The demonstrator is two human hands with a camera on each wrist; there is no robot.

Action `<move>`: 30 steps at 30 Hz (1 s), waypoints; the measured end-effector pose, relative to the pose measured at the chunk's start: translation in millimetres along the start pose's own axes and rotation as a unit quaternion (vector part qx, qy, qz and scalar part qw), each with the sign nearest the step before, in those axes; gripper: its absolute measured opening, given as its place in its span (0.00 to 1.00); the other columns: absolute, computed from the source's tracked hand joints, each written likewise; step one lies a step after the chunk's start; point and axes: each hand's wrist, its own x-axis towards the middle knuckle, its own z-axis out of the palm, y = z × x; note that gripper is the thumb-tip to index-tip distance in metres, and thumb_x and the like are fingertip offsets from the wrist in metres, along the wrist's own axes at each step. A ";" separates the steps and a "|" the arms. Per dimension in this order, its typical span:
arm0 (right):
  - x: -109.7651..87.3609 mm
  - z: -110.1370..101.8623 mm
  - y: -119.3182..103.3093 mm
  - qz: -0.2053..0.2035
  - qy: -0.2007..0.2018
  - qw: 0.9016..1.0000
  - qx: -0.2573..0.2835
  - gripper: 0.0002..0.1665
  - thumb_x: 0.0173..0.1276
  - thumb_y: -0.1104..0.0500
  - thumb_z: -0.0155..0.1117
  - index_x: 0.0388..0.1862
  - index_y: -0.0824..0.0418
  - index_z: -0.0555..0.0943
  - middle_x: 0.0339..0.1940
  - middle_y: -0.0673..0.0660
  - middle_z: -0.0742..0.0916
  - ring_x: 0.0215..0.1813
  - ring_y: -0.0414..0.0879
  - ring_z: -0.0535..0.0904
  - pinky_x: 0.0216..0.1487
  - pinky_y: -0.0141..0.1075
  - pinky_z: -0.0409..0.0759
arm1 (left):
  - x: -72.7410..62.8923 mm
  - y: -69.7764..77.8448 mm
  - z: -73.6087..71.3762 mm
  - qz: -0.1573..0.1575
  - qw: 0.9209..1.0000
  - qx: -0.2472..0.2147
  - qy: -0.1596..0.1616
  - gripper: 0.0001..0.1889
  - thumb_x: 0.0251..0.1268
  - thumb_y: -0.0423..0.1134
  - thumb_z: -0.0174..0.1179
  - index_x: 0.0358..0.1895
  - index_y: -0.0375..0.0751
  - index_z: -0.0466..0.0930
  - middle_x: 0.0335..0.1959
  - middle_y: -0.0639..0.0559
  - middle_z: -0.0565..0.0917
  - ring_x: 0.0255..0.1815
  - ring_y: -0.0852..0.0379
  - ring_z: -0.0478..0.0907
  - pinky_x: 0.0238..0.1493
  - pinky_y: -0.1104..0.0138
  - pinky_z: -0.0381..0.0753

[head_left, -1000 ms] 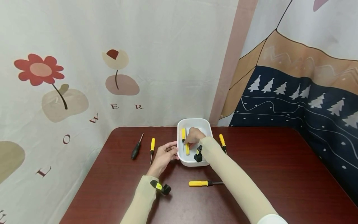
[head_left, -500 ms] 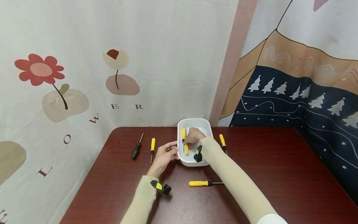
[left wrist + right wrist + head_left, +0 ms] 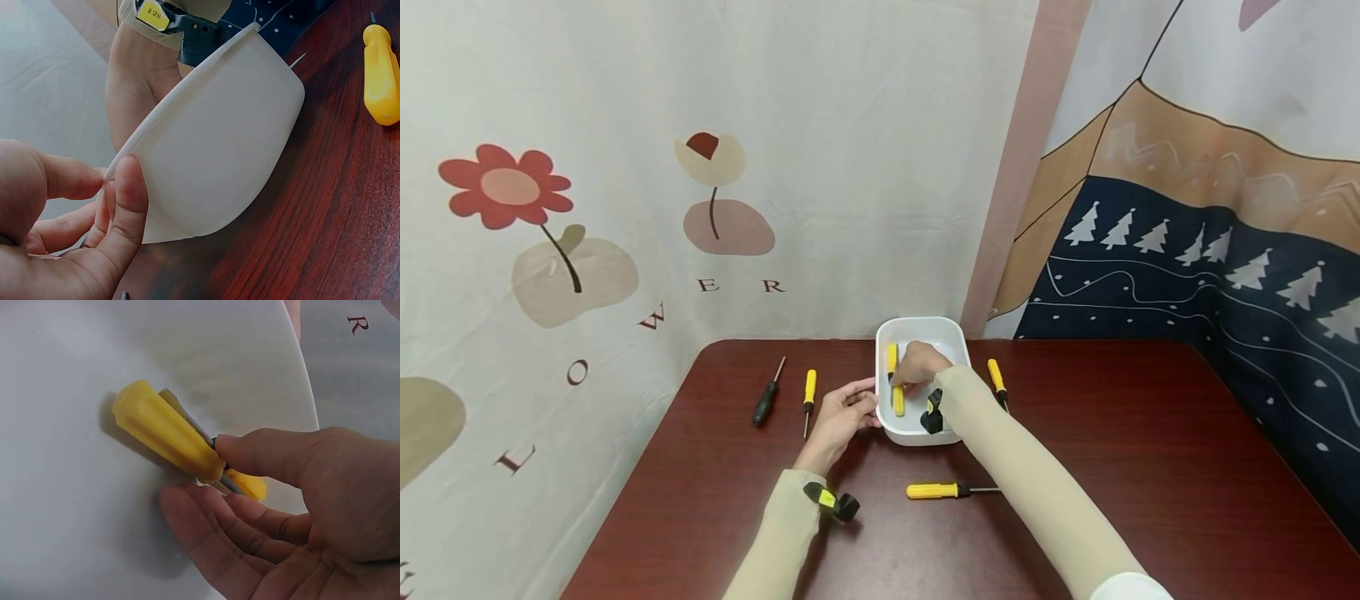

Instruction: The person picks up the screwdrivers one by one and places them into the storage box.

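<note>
Right hand (image 3: pixel 921 364): fingers partly curled, thumb at two yellow screwdrivers (image 3: pixel 164 430) lying head to tail inside the white box (image 3: pixel 212 144); a firm grip cannot be confirmed. Left hand (image 3: pixel 841 421): pinches the box's smooth, round-cornered rim. Worktop (image 3: pixel 1112 467): glossy red-brown wood grain, bearing four further screwdrivers (image 3: pixel 931 492). Backdrop (image 3: pixel 865 183): creased, pale printed fabric.

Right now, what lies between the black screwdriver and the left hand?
In the head view, one yellow screwdriver lies between them, on the table.

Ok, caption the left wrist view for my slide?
Left hand pinching the tray by its rim, a yellow screwdriver apart on the table.
</note>
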 end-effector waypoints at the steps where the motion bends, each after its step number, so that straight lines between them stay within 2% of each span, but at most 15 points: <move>1: -0.1 -0.6 0.2 -0.002 0.000 1.000 -0.002 0.13 0.65 0.57 0.74 0.40 0.65 0.81 0.30 0.56 0.85 0.24 0.44 0.86 0.28 0.29 0.84 | 0.1 0.1 0.0 -0.001 1.000 0.001 0.000 0.22 0.70 0.24 0.58 0.66 0.28 0.76 0.41 0.42 0.80 0.27 0.58 0.80 0.30 0.71 0.86; 6: -2.3 -4.3 0.6 -0.014 -0.003 1.000 -0.012 0.12 0.65 0.56 0.74 0.28 0.61 0.81 0.24 0.53 0.81 0.23 0.43 0.82 0.30 0.31 0.85 | 0.2 0.0 0.1 0.001 1.000 -0.004 -0.001 0.22 0.69 0.24 0.58 0.66 0.28 0.76 0.39 0.45 0.80 0.28 0.58 0.79 0.30 0.71 0.86; 9: -4.6 -6.5 0.3 -0.025 -0.002 1.000 -0.018 0.13 0.64 0.56 0.74 0.27 0.61 0.81 0.23 0.53 0.80 0.23 0.43 0.81 0.34 0.33 0.87 | -0.1 0.5 0.5 0.006 1.000 -0.005 -0.002 0.22 0.69 0.23 0.58 0.66 0.27 0.75 0.38 0.44 0.80 0.28 0.58 0.79 0.29 0.71 0.85; 16: -9.1 -9.2 -0.2 -0.048 0.003 0.998 -0.035 0.13 0.64 0.54 0.75 0.38 0.61 0.82 0.32 0.53 0.82 0.31 0.45 0.82 0.36 0.34 0.86 | 0.2 0.5 0.8 0.006 1.000 -0.002 -0.001 0.22 0.69 0.24 0.58 0.66 0.28 0.76 0.41 0.40 0.81 0.28 0.58 0.79 0.29 0.71 0.85; 23: -12.3 -11.6 -0.1 -0.095 0.008 0.993 -0.068 0.30 0.63 0.51 0.77 0.59 0.63 0.78 0.46 0.56 0.83 0.34 0.45 0.82 0.39 0.34 0.88 | 0.6 -1.2 -0.3 0.012 1.000 -0.001 -0.003 0.21 0.70 0.24 0.59 0.65 0.28 0.76 0.40 0.41 0.81 0.27 0.59 0.79 0.29 0.71 0.85; 26: -14.1 -12.9 0.0 -0.115 0.008 0.990 -0.079 0.34 0.63 0.50 0.77 0.63 0.62 0.77 0.47 0.56 0.84 0.37 0.44 0.83 0.39 0.32 0.86 | 0.9 -1.7 -0.3 0.015 1.000 -0.007 -0.004 0.21 0.70 0.24 0.59 0.65 0.28 0.77 0.39 0.43 0.81 0.27 0.59 0.79 0.28 0.72 0.84; 30: -18.1 -15.5 -0.1 -0.135 0.016 0.985 -0.109 0.35 0.63 0.46 0.76 0.65 0.60 0.77 0.47 0.55 0.85 0.44 0.45 0.81 0.45 0.34 0.81 | 1.1 -1.6 0.0 0.017 1.000 -0.012 -0.004 0.21 0.69 0.23 0.58 0.65 0.27 0.76 0.37 0.46 0.81 0.27 0.59 0.78 0.28 0.72 0.84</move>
